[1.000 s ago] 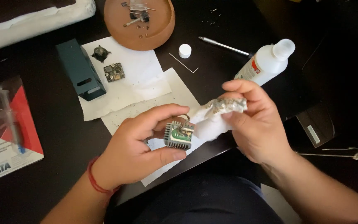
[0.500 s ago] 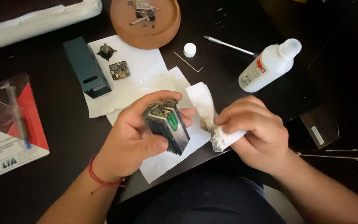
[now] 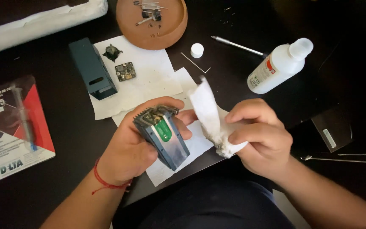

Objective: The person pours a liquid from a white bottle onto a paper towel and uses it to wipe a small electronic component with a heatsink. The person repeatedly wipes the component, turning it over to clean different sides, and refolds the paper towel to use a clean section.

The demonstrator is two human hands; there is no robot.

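Note:
My left hand (image 3: 134, 142) grips a small finned metal heatsink block (image 3: 162, 135) with a green board showing in its open side, held tilted above the table's front edge. My right hand (image 3: 259, 135) pinches a crumpled white paper wipe (image 3: 210, 121), soiled grey at its lower end, just right of the block and apart from it. A red string bracelet (image 3: 102, 180) circles my left wrist.
White paper sheets (image 3: 149, 80) lie on the dark table with a small circuit board (image 3: 126, 71), a dark fan part (image 3: 112, 52) and a teal metal housing (image 3: 92, 70). Behind are a clay dish (image 3: 151, 21) of small parts, a white bottle (image 3: 278, 65), its cap (image 3: 197, 50), a red-and-white package (image 3: 11, 127).
The left hand turned the heatsink block from face-up to standing on its side. The right hand drew the wipe off the block and shifted its grip, so one end now sticks up.

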